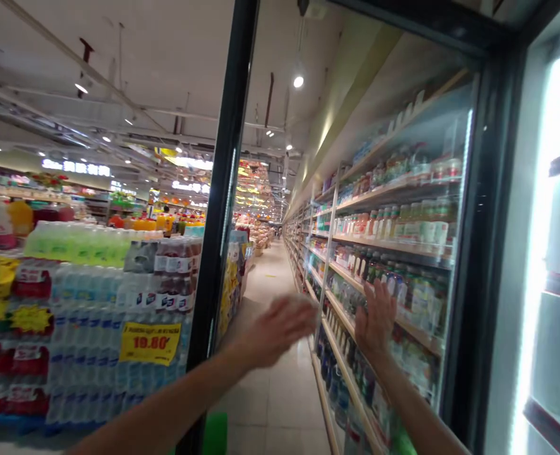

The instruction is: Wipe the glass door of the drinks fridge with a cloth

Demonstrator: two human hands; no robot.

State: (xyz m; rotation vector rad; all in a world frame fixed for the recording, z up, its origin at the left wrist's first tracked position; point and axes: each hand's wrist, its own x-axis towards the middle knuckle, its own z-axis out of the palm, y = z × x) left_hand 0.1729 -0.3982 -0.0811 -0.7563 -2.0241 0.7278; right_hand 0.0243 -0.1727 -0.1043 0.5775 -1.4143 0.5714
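Note:
A glass fridge door [280, 158] with a black frame stands swung open in front of me. My right hand [377, 319] lies flat with fingers spread against the inside of the glass. My left hand [280, 328] is stretched forward just left of it, blurred by motion, fingers extended and holding nothing. Through the glass I see shelves of bottled drinks [394, 221] running down the aisle.
The lit fridge interior [550, 265] with white shelves is at the right. Stacked packs of bottled water and soft drinks [100, 303] with a yellow price tag [150, 342] stand at the left. A tiled aisle [270, 379] runs ahead.

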